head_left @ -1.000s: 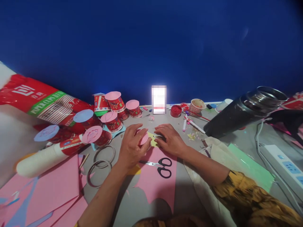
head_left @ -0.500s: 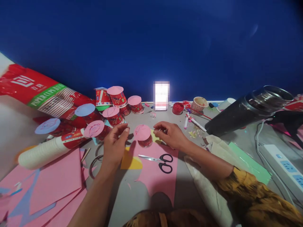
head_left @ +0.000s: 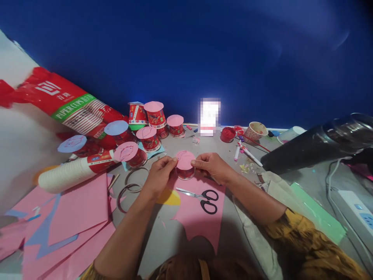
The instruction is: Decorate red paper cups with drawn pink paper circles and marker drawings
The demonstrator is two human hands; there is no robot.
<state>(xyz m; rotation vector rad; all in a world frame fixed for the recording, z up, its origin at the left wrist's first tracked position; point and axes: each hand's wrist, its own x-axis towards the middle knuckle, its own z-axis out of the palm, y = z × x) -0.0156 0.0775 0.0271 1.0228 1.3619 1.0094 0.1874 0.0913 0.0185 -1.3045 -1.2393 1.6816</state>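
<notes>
In front of me an upside-down red paper cup (head_left: 185, 173) bears a round pink paper disc (head_left: 185, 160) on its top. My left hand (head_left: 160, 173) is closed, thumb and fingertips at the disc's left edge. From the opposite side my right hand (head_left: 212, 166) pinches the disc's right edge. Just nearer to me lie black-handled scissors (head_left: 201, 197), their blades pointing left. Beneath them is a pink paper sheet (head_left: 201, 225) with curved cut-outs, and a yellow paper piece (head_left: 169, 197) shows at its left.
Several red cups with paper discs (head_left: 148, 134) stand at back left, by a stack of white cups (head_left: 64, 177) and a red cup bag (head_left: 72, 109). Two rolls of tape (head_left: 126, 190) lie left of my arm. A dark flask (head_left: 305, 147), markers (head_left: 250, 155) and a power strip (head_left: 357, 210) are right.
Both hands have closed in from either side and now touch the pink disc on the cup. The whole scene has shifted right as my head turned left.
</notes>
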